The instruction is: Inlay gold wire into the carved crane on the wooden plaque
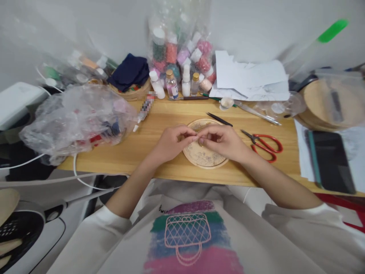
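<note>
Left hand [172, 144]: is pinching narrowly; cannot tell whether anything is held.
Right hand [226, 141]: is curling inward, pinching, meeting the left; contents unclear.
Round, pale, patterned wooden disc [207, 159]: is lying beneath both.

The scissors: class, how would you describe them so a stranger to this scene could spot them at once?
On the wooden table, find the patterned round board. Between it and the phone to its right lie the scissors, blades pointing left. Their big red looped handles set them apart from the slim black tool nearby.
</note>
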